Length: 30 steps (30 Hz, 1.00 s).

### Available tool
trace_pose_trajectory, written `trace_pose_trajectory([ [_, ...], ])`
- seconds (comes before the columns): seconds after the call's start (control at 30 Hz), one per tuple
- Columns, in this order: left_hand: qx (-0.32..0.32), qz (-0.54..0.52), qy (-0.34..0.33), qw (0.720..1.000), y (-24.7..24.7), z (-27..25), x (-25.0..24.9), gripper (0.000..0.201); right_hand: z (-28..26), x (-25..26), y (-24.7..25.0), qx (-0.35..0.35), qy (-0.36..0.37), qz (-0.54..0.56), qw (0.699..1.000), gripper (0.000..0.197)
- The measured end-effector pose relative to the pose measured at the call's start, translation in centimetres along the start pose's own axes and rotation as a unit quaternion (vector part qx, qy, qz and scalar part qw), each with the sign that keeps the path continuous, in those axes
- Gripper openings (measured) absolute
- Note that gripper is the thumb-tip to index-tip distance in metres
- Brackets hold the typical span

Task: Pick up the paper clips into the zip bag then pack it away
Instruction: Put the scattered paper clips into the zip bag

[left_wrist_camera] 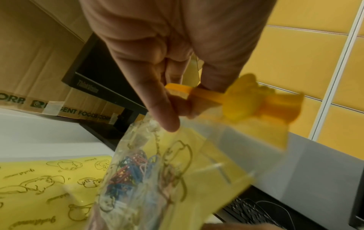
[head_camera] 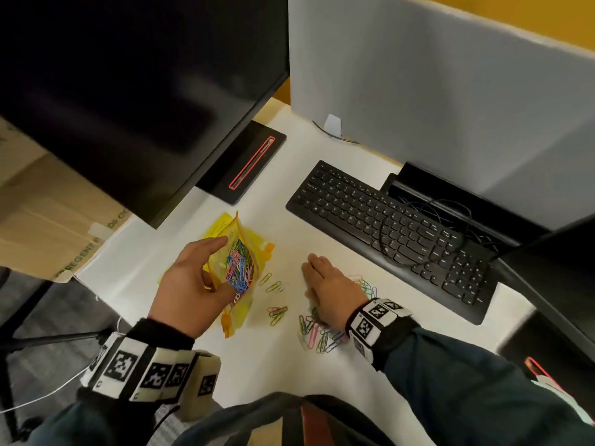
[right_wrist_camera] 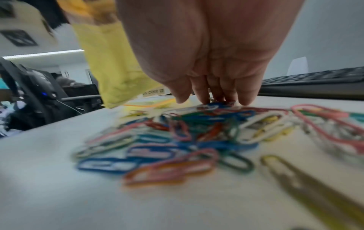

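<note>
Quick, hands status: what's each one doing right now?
Left hand: grips the zip bag at its open mouth.
Right hand: open, fingers straight, fingertips down on the loose paper clips on the desk, nothing held.

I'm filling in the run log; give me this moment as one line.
left hand holds yellow zip bag open, partly filled | right hand fingertips down on loose paper clips on desk | packing not finished

Left hand [left_wrist_camera: 177, 51] pinches zip bag [left_wrist_camera: 197, 163] rim; coloured paper clips [left_wrist_camera: 128, 174] inside.
</note>
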State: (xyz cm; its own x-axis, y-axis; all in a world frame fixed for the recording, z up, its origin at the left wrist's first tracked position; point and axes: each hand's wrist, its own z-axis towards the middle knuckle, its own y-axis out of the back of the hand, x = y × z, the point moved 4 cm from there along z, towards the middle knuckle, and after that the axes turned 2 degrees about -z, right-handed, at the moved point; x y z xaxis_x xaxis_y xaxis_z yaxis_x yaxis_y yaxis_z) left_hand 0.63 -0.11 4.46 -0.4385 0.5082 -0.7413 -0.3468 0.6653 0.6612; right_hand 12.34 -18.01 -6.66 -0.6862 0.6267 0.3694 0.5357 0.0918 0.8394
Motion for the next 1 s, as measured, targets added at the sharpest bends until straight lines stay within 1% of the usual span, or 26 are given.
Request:
trace_pose_trajectory([
  [0.1,-0.005,-0.001,0.002,1.000,0.4,0.0,0.2,0.065,-0.5,1.8,-0.7,-0.006,0.043,-0.020,0.999,0.055],
  [0.13,-0.004,0.001,0.000,1.000,0.4,0.0,0.3,0.065,0.0,2.7,-0.8,0.004,0.058,-0.029,0.998,0.057],
  [0.2,0.000,0.004,-0.004,1.000,0.2,0.0,0.1,0.063,1.5,4.4,-1.4,0.050,0.081,-0.053,0.994,0.061],
  [0.27,0.004,0.007,-0.015,1.000,-0.1,-0.1,-0.3,0.062,2.8,5.5,-2.1,0.084,0.088,-0.095,0.988,0.066],
  [0.3,0.007,0.010,-0.020,1.000,-0.2,-0.2,-0.5,0.062,3.2,5.6,-2.6,0.094,0.088,-0.119,0.985,0.067],
  [0.37,0.015,0.017,-0.025,0.999,-0.5,-0.4,-0.6,0.063,3.2,5.4,-3.0,0.098,0.094,-0.144,0.980,0.064],
  [0.47,0.024,0.013,-0.030,0.999,-0.9,-0.6,-0.6,0.063,1.7,4.1,-2.9,0.088,0.101,-0.132,0.982,0.057],
  [0.53,0.033,0.012,-0.034,0.999,-1.4,-0.7,-0.8,0.062,0.5,2.6,-2.9,0.077,0.084,-0.114,0.987,0.057],
  [0.67,0.049,0.006,-0.041,0.998,-2.5,-0.6,-1.2,0.062,-2.3,-0.4,-3.1,0.053,0.018,-0.061,0.997,0.057],
  [0.77,0.057,0.003,-0.049,0.997,-2.9,-0.5,-1.4,0.063,-4.0,-0.8,-3.0,0.044,-0.011,-0.042,0.998,0.056],
  [0.83,0.053,-0.004,-0.051,0.997,-2.7,-0.4,-1.5,0.062,-4.3,-0.6,-2.3,0.012,-0.023,-0.033,0.999,0.054],
  [0.93,0.060,0.000,-0.053,0.997,-2.6,-0.4,-1.6,0.061,-3.9,-1.8,-0.9,-0.052,-0.093,-0.004,0.994,0.052],
  [1.0,0.074,0.008,-0.055,0.996,-3.0,-0.7,-1.7,0.059,-4.2,-3.2,-0.4,-0.055,-0.139,-0.004,0.989,0.053],
])
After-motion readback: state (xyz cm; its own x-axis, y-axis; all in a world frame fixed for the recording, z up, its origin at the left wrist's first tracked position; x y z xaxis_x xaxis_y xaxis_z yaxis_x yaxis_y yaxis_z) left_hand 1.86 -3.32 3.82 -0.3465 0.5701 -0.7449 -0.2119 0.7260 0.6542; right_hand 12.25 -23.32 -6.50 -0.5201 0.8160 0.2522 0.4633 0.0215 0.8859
